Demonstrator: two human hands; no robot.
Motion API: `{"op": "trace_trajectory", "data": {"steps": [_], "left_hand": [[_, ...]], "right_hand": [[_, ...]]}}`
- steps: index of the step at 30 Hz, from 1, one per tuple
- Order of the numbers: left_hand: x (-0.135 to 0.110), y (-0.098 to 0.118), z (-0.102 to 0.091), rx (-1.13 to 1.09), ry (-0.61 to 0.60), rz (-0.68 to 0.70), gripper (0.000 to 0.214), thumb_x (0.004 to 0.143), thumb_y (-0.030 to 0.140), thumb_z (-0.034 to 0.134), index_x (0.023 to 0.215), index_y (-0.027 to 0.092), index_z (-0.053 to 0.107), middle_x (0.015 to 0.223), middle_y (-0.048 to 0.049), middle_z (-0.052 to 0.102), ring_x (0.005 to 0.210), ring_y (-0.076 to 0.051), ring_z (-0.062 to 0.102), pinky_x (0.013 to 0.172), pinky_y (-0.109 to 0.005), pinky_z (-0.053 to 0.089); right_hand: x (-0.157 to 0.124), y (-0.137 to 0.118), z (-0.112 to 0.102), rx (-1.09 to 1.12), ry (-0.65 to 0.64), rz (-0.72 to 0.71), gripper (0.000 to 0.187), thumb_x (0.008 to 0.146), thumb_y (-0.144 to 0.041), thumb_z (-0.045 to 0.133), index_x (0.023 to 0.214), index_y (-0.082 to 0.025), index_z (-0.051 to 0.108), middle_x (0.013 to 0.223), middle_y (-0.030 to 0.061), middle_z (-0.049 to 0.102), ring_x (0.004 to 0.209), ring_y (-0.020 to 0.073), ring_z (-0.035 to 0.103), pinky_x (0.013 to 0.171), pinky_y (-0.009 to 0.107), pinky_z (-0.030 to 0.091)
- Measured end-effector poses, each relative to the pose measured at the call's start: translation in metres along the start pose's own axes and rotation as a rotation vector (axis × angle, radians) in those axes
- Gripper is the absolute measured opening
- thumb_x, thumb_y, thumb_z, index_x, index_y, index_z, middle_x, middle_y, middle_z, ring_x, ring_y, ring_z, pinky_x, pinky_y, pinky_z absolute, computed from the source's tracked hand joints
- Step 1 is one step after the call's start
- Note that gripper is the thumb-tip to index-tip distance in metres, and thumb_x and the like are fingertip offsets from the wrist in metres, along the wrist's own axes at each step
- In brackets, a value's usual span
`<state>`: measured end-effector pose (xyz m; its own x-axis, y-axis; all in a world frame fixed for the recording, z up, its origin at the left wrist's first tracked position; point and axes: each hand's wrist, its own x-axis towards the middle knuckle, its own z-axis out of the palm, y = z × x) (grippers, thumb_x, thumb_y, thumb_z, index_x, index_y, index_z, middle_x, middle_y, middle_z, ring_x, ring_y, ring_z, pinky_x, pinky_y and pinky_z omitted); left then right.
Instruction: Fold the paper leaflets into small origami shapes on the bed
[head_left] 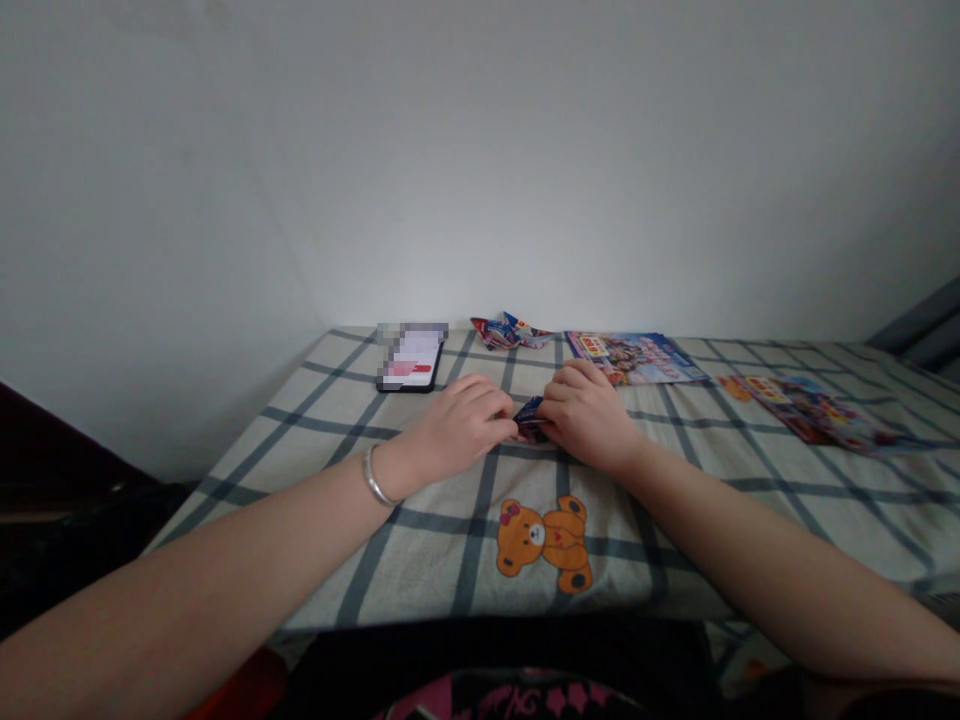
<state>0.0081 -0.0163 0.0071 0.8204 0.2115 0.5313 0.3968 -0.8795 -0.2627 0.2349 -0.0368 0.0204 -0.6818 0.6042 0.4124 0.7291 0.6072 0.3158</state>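
Observation:
Between my two hands is a small piece of folded printed paper (pixel 530 412), dark blue and red, low over the tablecloth. My left hand (pixel 469 418), with a silver bangle at its wrist, pinches the paper's left end. From the other side my right hand (pixel 589 412) is closed on the paper's right end, and its fingers hide part of it. A folded paper boat (pixel 510 331) of similar print sits just beyond, close to the wall.
A phone (pixel 414 358) with a lit screen lies at the back left. Colourful printed flyers (pixel 637 358) lie at the back right, and more flyers (pixel 814 410) are farther right. The checked tablecloth (pixel 420 570) has a printed bear. A white wall (pixel 480 160) stands behind.

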Motion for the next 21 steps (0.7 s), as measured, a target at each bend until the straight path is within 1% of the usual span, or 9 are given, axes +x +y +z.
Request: {"op": "trace_trajectory", "data": {"steps": [5, 10, 13, 16, 19, 21], "left_hand": [[-0.001, -0.001, 0.000, 0.028, -0.010, -0.004, 0.021, 0.097, 0.021, 0.049, 0.089, 0.021, 0.069, 0.090, -0.0036, 0.061, 0.084, -0.017, 0.052, 0.091, -0.039, 0.042], [-0.002, -0.001, 0.001, 0.054, -0.004, 0.001, 0.022, 0.096, 0.018, 0.049, 0.088, 0.021, 0.068, 0.090, -0.0037, 0.060, 0.085, -0.018, 0.052, 0.092, -0.040, 0.042], [-0.004, -0.003, 0.003, 0.072, -0.010, -0.003, 0.019, 0.095, 0.018, 0.051, 0.089, 0.022, 0.068, 0.092, -0.0033, 0.060, 0.086, -0.018, 0.053, 0.093, -0.041, 0.041], [-0.006, -0.005, 0.003, 0.075, -0.013, -0.020, 0.018, 0.094, 0.017, 0.051, 0.090, 0.022, 0.068, 0.095, -0.0036, 0.061, 0.088, -0.019, 0.054, 0.093, -0.041, 0.042], [-0.007, -0.007, 0.001, 0.045, -0.015, -0.073, 0.014, 0.092, 0.017, 0.053, 0.090, 0.020, 0.067, 0.098, -0.0047, 0.062, 0.091, -0.020, 0.055, 0.093, -0.041, 0.042], [-0.007, -0.008, -0.001, 0.012, -0.016, -0.129, 0.012, 0.092, 0.019, 0.053, 0.091, 0.018, 0.065, 0.100, -0.0054, 0.063, 0.093, -0.020, 0.055, 0.092, -0.041, 0.042]], "right_hand": [[-0.003, 0.003, -0.003, -0.051, -0.033, 0.008, 0.015, 0.084, -0.021, 0.063, 0.070, -0.020, 0.069, 0.077, 0.0056, 0.066, 0.086, 0.0227, 0.048, 0.086, 0.039, 0.032], [-0.003, 0.002, 0.000, -0.074, -0.035, 0.018, 0.014, 0.084, -0.022, 0.065, 0.071, -0.019, 0.067, 0.077, 0.0052, 0.065, 0.083, 0.0219, 0.048, 0.080, 0.038, 0.031], [-0.004, 0.004, -0.002, -0.100, -0.021, 0.053, 0.016, 0.083, -0.027, 0.069, 0.069, -0.019, 0.067, 0.076, 0.0057, 0.064, 0.082, 0.0223, 0.048, 0.075, 0.038, 0.030], [-0.007, 0.009, -0.003, -0.118, -0.015, 0.078, 0.022, 0.082, -0.037, 0.071, 0.071, -0.018, 0.069, 0.075, 0.0061, 0.063, 0.081, 0.0227, 0.049, 0.073, 0.037, 0.030], [-0.010, 0.015, -0.003, -0.055, -0.007, 0.091, 0.028, 0.084, -0.044, 0.069, 0.073, -0.019, 0.071, 0.076, 0.0057, 0.063, 0.081, 0.0225, 0.050, 0.072, 0.036, 0.032], [-0.011, 0.020, -0.001, 0.034, 0.013, 0.068, 0.026, 0.085, -0.044, 0.067, 0.077, -0.020, 0.073, 0.084, 0.0060, 0.065, 0.084, 0.0223, 0.052, 0.073, 0.035, 0.036]]}}
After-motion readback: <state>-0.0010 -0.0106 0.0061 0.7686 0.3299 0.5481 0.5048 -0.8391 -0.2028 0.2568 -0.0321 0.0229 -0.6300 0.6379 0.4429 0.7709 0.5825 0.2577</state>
